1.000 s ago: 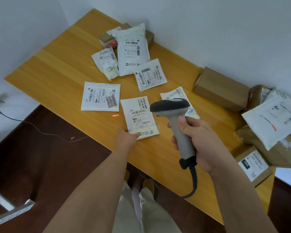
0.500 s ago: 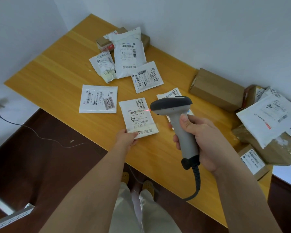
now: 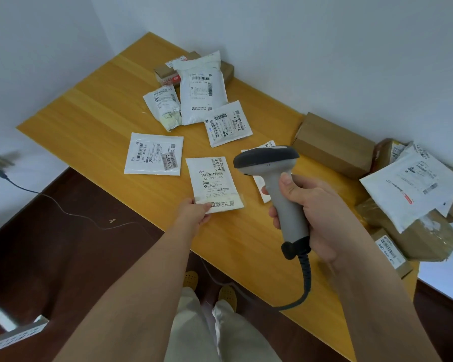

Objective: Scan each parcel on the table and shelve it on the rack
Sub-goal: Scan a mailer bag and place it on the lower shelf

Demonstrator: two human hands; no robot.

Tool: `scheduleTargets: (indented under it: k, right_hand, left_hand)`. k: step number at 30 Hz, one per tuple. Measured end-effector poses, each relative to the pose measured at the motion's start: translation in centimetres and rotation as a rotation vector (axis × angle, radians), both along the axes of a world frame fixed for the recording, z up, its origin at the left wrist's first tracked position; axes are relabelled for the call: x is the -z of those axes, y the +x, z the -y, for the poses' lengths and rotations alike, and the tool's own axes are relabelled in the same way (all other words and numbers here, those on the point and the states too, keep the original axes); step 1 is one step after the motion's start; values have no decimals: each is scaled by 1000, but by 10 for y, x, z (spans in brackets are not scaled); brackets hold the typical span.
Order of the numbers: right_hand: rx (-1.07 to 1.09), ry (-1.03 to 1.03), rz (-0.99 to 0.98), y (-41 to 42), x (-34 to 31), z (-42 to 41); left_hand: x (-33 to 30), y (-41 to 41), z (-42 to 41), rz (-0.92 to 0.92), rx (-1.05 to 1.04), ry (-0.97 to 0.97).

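Left hand [image 3: 194, 212]: fingers pinch the near left corner of the flat mailer [image 3: 215, 184]; the mailer lies on the table [image 3: 94, 121], label up. Mailer extends up and away from this hand, long axis running near-to-far with a slight lean to the left. Barcodes cross it near the middle.

Right hand [image 3: 311, 212]: wrapped tight round the grey handle of the scanner [image 3: 275, 178]. Dark head sits just right of the mailer's far half, nose toward the label. No beam spot visible on the label. Right hand is nearer the camera; left hand is the one on the parcel. Judgement: scan in hand or just finished, and the lift falls to the left hand, since the right is occupied. Rack not clearly in view; only a perforated metal piece [image 3: 13, 335] at lower left.

Materials: mailer is thin white plastic film, limp, with a glossy printed label; likely to sag when lifted by a corner. Scanner is hard moulded plastic with a coiled cord. Table is smooth yellow wood grain.

Farther: second flat mailer [image 3: 154, 154] left of it; small mailer [image 3: 228, 123], padded pouch [image 3: 204, 87], crumpled pouch [image 3: 164, 107]. Brown box [image 3: 332, 145] by the wall; heap of boxes and bags [image 3: 413, 194] at right.
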State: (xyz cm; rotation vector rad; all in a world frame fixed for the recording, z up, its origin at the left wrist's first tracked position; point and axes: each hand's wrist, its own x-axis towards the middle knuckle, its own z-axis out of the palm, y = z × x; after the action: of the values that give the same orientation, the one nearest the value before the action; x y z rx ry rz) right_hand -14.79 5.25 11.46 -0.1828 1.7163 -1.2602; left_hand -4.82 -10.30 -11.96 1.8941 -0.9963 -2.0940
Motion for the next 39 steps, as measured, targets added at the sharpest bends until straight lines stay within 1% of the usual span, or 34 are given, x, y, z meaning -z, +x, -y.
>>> scheduleTargets:
  k: [6,10,12,16,19,21,24,26,32,34,36,39]
  right_hand:
    - [-64,-37,30,-2,-1,-13]
    - [-131,-71,65,8,5,-11]
    - [-167,-83,73,21,11,-8]
    - [-229,-85,80,60,19,-3]
    - [-298,-75,78,100,18,4]
    - [-365,-81,59,135,17,10]
    - [-502,-102,30,205,15,21]
    - [-588,-118,30,263,17,25]
    - [-815,-85,8,465,43,23]
    - [-898,-57,46,543,50,19]
    - [-989,-39,89,616,52,13]
    - [-1124,-33,118,706,50,5]
  left_hand:
    - [-9,11,-16,-34,-61,-44]
    - [-18,35,-28,-97,-135,-61]
    - [-19,56,-33,-126,-169,-56]
    - [-27,110,-35,-149,-302,-64]
    - [-34,158,-33,-183,-421,-73]
    - [-37,198,-36,-239,-501,-57]
    - [-38,273,-47,-317,-610,-43]
    - [-36,336,-59,-334,-692,-51]
    - [-25,570,-121,-296,-898,-86]
    - [-30,660,-154,-261,-992,-93]
    - [-38,741,-188,-180,-1093,-120]
    - [-47,833,-230,-42,-1293,-143]
